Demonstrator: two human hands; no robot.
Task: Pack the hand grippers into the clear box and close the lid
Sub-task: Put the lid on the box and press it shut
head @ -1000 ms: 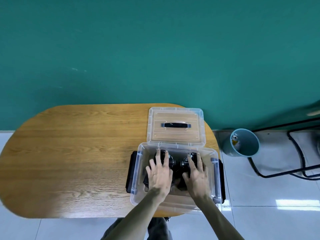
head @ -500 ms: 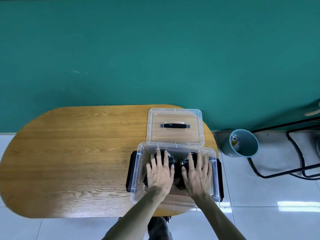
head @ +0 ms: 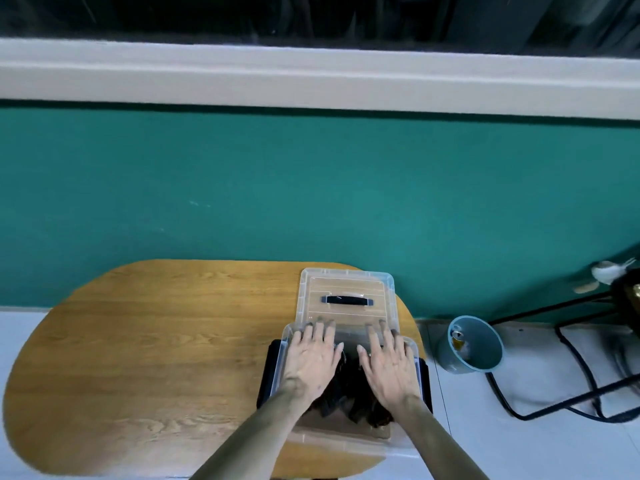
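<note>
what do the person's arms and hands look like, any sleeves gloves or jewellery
Both forearms are bare up to the frame edge, with no sleeves in view. The left hand and right hand wear no gloves, and no rings, watch or wristband show. The fingers are bare too.

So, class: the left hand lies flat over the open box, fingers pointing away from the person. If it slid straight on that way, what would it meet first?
Most likely the lid, lying on the table just beyond the clear box. The left hand's fingertips already reach the box's far rim, though height there is hard to judge.
</note>
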